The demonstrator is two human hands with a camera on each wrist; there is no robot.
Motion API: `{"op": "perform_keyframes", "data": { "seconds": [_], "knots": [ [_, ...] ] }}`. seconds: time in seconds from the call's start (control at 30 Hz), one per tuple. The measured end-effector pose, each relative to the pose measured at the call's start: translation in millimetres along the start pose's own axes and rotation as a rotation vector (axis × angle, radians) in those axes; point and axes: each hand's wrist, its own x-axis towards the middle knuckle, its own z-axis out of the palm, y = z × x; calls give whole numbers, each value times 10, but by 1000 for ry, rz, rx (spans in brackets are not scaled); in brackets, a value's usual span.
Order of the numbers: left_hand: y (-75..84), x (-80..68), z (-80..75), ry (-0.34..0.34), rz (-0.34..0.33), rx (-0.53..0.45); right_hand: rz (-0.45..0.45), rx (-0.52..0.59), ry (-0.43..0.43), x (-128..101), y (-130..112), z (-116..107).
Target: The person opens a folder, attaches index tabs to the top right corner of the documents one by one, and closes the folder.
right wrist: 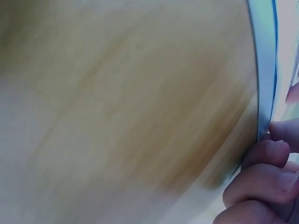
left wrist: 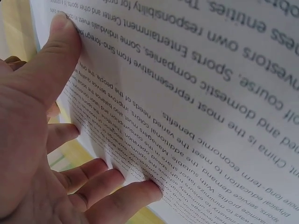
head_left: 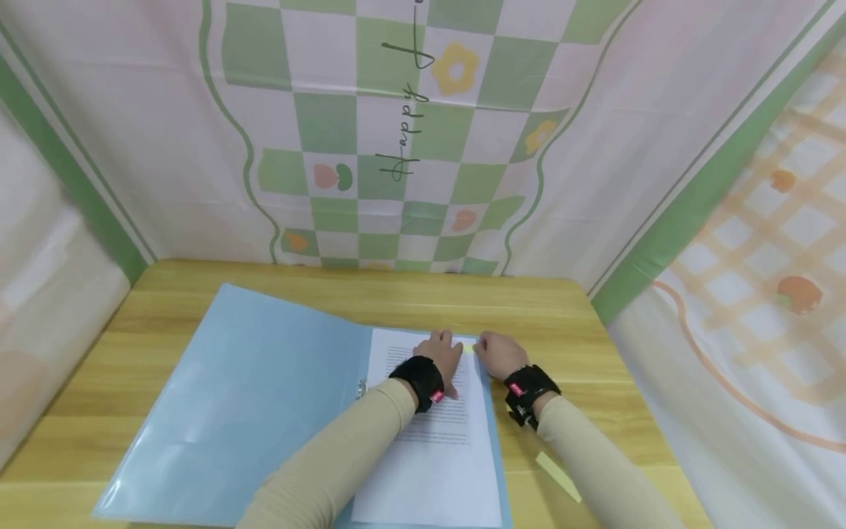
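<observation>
A blue ring folder (head_left: pixel 264 389) lies spread on the table, printed paper (head_left: pixel 429 477) in its right half. Across the upper text rests my left hand (head_left: pixel 441 360); in the left wrist view its thumb and fingertips (left wrist: pixel 149 189) touch the print. Beside it, a small yellow sticky note (head_left: pixel 468 348) shows at the page's upper right. My right hand (head_left: pixel 500 355) has curled fingers at the upper right edge. In the right wrist view its thumb (right wrist: pixel 282 130) and bent forefinger pinch the paper's edge, next to the folder's blue border (right wrist: pixel 266 70).
A pale yellow strip (head_left: pixel 558 477) lies on the wooden table (head_left: pixel 562 316) by the right forearm. The folder's metal rings (head_left: pixel 361 388) stand at its spine. Patterned cloth (head_left: pixel 390 132) hangs behind the table and along both sides.
</observation>
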Motion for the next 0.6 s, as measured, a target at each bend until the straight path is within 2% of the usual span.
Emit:
{"op": "perform_keyframes", "data": {
  "seconds": [0.2, 0.4, 0.6],
  "knots": [
    [-10, 12, -20, -9, 4, 63, 43, 7, -21, 45, -67, 0],
    [-1, 53, 24, -26, 1, 42, 47, 3, -22, 73, -100, 15],
    [0, 83, 51, -11, -4, 28, 44, 1, -8, 73, -102, 23]
  ]
}}
